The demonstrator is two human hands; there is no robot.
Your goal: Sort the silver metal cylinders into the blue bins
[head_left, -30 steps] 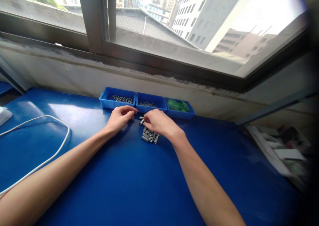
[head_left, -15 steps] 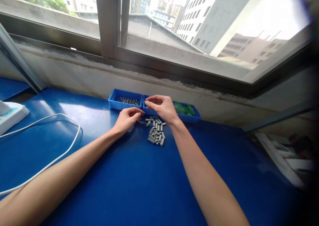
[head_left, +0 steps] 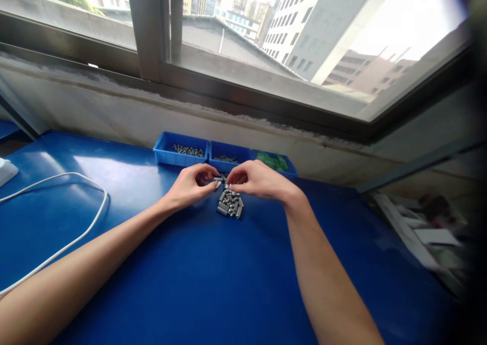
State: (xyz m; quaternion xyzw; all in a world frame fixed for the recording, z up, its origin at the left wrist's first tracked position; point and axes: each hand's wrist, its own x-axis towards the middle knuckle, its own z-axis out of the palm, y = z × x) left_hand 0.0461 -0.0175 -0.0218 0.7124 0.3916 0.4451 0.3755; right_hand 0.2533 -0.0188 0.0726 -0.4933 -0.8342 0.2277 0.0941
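Small grey metal cylinders lie in a loose pile on the blue table, below and between my hands. My left hand comes in from the left, its thumb and fingertips curled around a metal cylinder at the pile's upper edge. From the right, my right hand reaches over the top of the pile. Its thumb and fingers are pinched on a small metal piece, mostly covered by the fingertips. Just behind the hands, the middle blue bin holds a few dark grey pieces.
The left blue bin contains many small metal parts, and the right bin holds green pieces. All the bins stand against the wall under a window. A white cable curves over the blue table on the left.
My right hand has come down from above the middle bin to the pile. My left hand has shifted to the pile's upper edge. The view has turned slightly right.
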